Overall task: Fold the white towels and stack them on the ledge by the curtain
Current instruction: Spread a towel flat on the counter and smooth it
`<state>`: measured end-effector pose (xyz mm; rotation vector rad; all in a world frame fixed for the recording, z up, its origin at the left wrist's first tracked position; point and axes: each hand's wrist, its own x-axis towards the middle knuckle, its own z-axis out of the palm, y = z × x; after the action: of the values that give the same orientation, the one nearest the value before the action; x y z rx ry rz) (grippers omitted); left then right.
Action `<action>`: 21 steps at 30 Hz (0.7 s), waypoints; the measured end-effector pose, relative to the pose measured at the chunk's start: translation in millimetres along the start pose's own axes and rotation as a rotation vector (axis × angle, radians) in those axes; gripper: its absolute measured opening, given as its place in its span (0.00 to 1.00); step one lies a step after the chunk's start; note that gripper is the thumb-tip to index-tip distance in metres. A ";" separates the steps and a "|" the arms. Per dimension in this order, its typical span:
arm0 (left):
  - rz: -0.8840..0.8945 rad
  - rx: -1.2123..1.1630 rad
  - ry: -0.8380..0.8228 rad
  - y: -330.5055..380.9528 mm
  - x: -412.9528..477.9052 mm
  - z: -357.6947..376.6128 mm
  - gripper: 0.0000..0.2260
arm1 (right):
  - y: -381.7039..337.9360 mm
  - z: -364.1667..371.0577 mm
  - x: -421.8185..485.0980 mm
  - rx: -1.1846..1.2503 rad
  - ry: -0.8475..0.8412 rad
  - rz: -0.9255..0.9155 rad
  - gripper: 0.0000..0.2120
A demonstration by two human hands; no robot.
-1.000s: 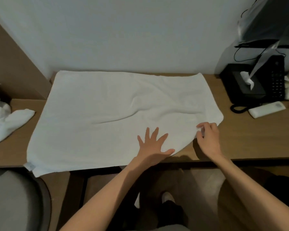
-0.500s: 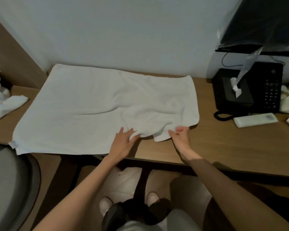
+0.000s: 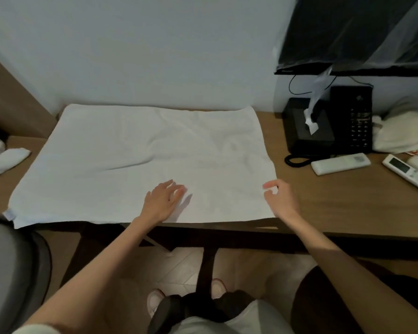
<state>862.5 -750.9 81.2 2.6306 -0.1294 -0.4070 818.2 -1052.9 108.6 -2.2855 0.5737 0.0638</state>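
Note:
A white towel (image 3: 140, 160) lies spread flat on the wooden desk (image 3: 336, 208), its near edge along the desk's front edge. My left hand (image 3: 162, 201) rests flat on the towel near the middle of that edge, fingers straight. My right hand (image 3: 279, 198) hovers over the towel's right front corner with fingers loosely curled and nothing visible between them. More white towels (image 3: 3, 160) lie crumpled at the far left of the desk. No ledge or curtain is in view.
Right of the towel stand a black tissue box (image 3: 304, 133) and a black phone (image 3: 350, 121), with two white remotes (image 3: 340, 163) and a cream cloth heap (image 3: 401, 133). A plastic-wrapped TV (image 3: 357, 32) hangs above. A grey chair (image 3: 10, 273) is at lower left.
The rumpled right front corner has been pulled out flat to the desk edge. My right hand has let go of it, and my left hand has moved onto the towel.

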 end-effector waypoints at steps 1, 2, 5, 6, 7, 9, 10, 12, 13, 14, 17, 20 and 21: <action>-0.010 0.090 -0.018 6.9 1.5 6.8 0.23 | 10.3 2.9 -7.5 -0.073 -0.024 -0.012 0.11; -0.027 0.158 -0.060 13.8 2.5 13.5 0.23 | 19.1 5.7 -14.2 -0.136 -0.043 -0.017 0.13; -0.070 0.279 -0.234 23.3 -1.7 35.1 0.27 | 35.9 10.0 -26.2 -0.297 -0.103 0.025 0.17; -0.084 0.316 -0.265 22.7 -5.2 40.9 0.29 | 38.4 10.2 -27.4 -0.329 -0.119 0.043 0.18; -0.096 0.348 -0.274 21.8 -8.5 45.1 0.30 | 39.2 9.7 -27.6 -0.354 -0.126 0.055 0.19; -0.109 0.373 -0.259 21.4 -13.2 47.0 0.31 | 35.6 9.0 -26.2 -0.423 -0.114 0.061 0.20; -0.103 0.382 -0.244 22.9 -14.8 44.5 0.30 | 31.4 9.0 -25.3 -0.492 -0.081 0.036 0.20; -0.071 0.409 -0.149 26.3 -16.1 35.4 0.27 | 21.2 10.8 -22.8 -0.588 0.000 -0.078 0.19; -0.057 0.414 -0.067 27.4 -15.8 29.2 0.24 | 14.4 13.5 -21.3 -0.574 0.012 -0.147 0.19; -0.050 0.400 0.015 28.0 -14.7 22.6 0.23 | 5.8 17.9 -19.8 -0.538 -0.007 -0.210 0.19; -0.047 0.323 0.180 24.4 -8.3 5.5 0.20 | -26.8 38.8 -14.6 -0.471 -0.150 -0.347 0.22; -0.074 0.255 0.210 12.1 2.1 -9.5 0.22 | -62.4 65.8 -6.2 -0.485 -0.265 -0.450 0.25; -0.082 0.239 0.207 6.5 6.9 -13.5 0.23 | -73.2 75.1 -2.2 -0.492 -0.290 -0.474 0.26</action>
<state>873.1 -751.8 93.8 2.9017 -0.0028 -0.1515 856.7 -955.4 105.3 -2.7585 -0.1637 0.3275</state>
